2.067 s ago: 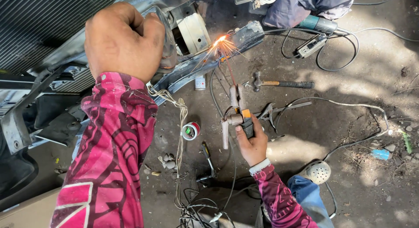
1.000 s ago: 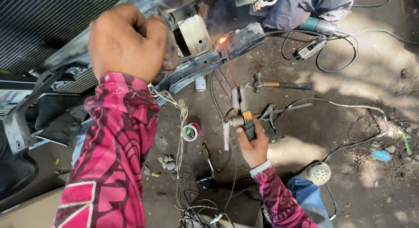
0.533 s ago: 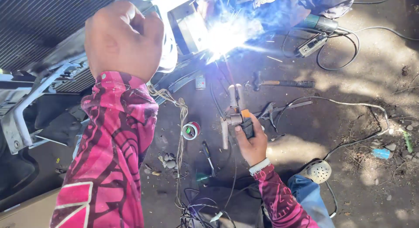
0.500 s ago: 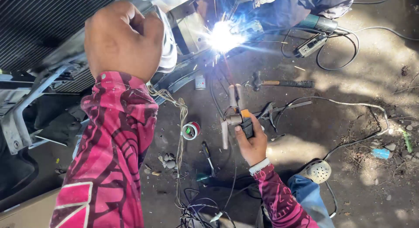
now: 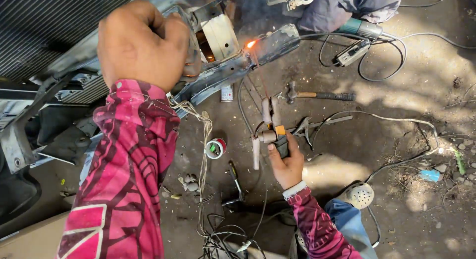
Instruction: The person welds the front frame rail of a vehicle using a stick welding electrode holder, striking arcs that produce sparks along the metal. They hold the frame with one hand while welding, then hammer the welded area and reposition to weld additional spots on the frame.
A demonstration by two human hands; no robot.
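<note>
My left hand is clenched on the edge of a grey metal car frame, near a round white part. My right hand grips a welding electrode holder whose thin rod reaches up to the frame. A small orange glow shows at the rod's tip on the metal bar. Both arms wear pink patterned sleeves.
On the dirt ground lie a hammer, pliers, a roll of tape, a small can, an angle grinder with cables, and tangled wires. A radiator grille fills the upper left.
The bright blue-white welding arc of half a second ago has died down to a small orange glow. Both hands have stayed in place.
</note>
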